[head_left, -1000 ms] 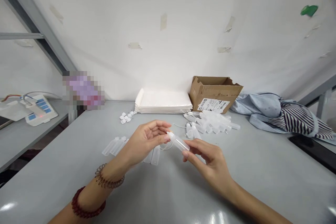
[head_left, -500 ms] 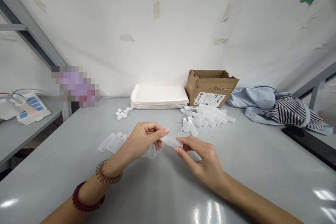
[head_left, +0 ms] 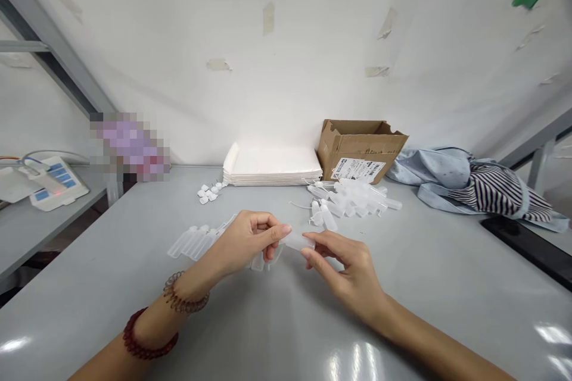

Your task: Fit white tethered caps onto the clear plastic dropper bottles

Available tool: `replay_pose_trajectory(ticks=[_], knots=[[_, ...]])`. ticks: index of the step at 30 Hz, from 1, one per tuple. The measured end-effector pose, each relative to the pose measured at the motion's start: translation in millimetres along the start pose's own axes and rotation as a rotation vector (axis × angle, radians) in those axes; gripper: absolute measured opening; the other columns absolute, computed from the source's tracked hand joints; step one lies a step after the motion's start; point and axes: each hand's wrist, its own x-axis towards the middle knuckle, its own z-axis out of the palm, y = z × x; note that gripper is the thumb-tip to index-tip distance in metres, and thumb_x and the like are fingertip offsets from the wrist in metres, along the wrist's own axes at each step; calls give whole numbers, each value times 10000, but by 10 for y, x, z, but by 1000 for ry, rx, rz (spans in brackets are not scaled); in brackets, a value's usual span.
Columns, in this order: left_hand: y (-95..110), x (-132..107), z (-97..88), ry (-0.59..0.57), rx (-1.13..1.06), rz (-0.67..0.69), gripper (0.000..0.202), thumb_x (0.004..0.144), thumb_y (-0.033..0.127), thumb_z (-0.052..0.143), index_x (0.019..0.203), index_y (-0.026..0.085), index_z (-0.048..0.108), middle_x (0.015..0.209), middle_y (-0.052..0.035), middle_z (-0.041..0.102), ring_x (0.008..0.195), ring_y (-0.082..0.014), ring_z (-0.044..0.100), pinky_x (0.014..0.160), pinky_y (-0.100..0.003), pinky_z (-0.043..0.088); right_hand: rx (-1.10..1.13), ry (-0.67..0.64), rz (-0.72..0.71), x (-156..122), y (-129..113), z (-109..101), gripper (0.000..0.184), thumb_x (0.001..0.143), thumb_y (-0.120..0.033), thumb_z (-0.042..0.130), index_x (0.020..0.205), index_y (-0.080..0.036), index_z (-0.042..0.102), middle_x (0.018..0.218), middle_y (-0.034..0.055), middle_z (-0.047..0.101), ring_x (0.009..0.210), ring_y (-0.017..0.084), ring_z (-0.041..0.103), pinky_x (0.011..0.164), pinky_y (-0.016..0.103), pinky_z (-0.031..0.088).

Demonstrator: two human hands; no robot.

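Note:
A small clear plastic bottle (head_left: 298, 241) lies sideways between both hands, just above the grey table (head_left: 277, 321). My left hand (head_left: 248, 238) pinches its left end with thumb and fingers closed. My right hand (head_left: 344, 268) grips its right end with fingertips. A row of finished clear bottles (head_left: 196, 241) lies on the table left of and under my left hand. A heap of loose clear bottles (head_left: 353, 197) sits further back on the right. Small white caps (head_left: 208, 192) are scattered at the back left.
A stack of white sheets (head_left: 272, 166) and an open cardboard box (head_left: 360, 146) stand against the wall. Blue and striped cloth (head_left: 473, 184) lies at the right, with a black flat object (head_left: 527, 247) near it. A white device (head_left: 53, 181) rests on a side bench.
Both hands with the bottle have come lower and closer together; my left fingers have closed onto the bottle's end. The view has shifted slightly.

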Motion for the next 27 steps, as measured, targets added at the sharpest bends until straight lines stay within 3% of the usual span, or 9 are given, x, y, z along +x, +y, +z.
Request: replay_pose_trajectory(ticks=[4,7,9,12,15,18,20,23,27], knots=[[-4,3,-2,1,-66,42,194,754,357,661,754,166,627,605,35,578,568,-106,533,589,-227,432,315,-171,447,73,-18,-60,254,842,-358,566,816,-131,678,587,11,618,534,121,601,569,246,487],[1,7,-13,-7,-93,36,199,708,342,709,775,167,643,657,26,587,620,-114,539,626,-235,441,549,-259,560,113,5,-88,308,817,-409,589,712,-128,660,616,12,616,488,103,588,550,244,491],[18,10,-23,9,-82,39,215,687,346,725,777,168,647,714,10,608,683,-132,556,653,-239,446,566,-252,557,117,9,-92,314,815,-412,592,712,-125,663,602,15,616,483,103,583,542,243,491],[44,11,-35,106,-11,61,239,739,411,663,753,174,639,717,11,603,681,-133,548,645,-236,440,384,-176,443,94,-12,-79,270,839,-374,566,839,-131,685,569,11,617,511,121,594,545,250,497],[49,3,-32,172,4,7,367,813,490,538,663,163,609,579,33,528,538,-106,490,573,-234,425,108,-41,116,53,-13,-53,207,858,-267,547,966,-142,671,596,14,618,532,130,587,535,257,498],[45,-18,-8,77,-35,-96,446,820,525,501,598,149,590,517,33,496,442,-91,447,487,-229,393,-143,68,-260,12,34,-29,233,844,-142,548,1061,-140,634,703,49,631,588,139,585,551,264,505],[49,-35,10,8,-52,-132,440,814,513,515,583,145,587,507,31,494,420,-87,435,457,-224,372,-246,86,-399,-6,69,-20,305,837,-100,549,1135,-147,594,787,73,641,624,143,591,561,260,510],[61,-53,18,-11,-46,-72,414,814,471,535,550,152,552,514,29,502,451,-91,455,496,-226,388,-284,82,-444,-15,89,-20,363,832,-75,558,1182,-171,563,858,84,646,641,140,590,562,252,510],[67,-60,3,-28,59,34,352,822,453,540,638,163,619,547,16,536,558,-123,497,569,-233,405,-199,66,-345,0,55,-37,300,849,-111,543,1134,-191,597,742,43,608,573,127,551,525,253,489]])
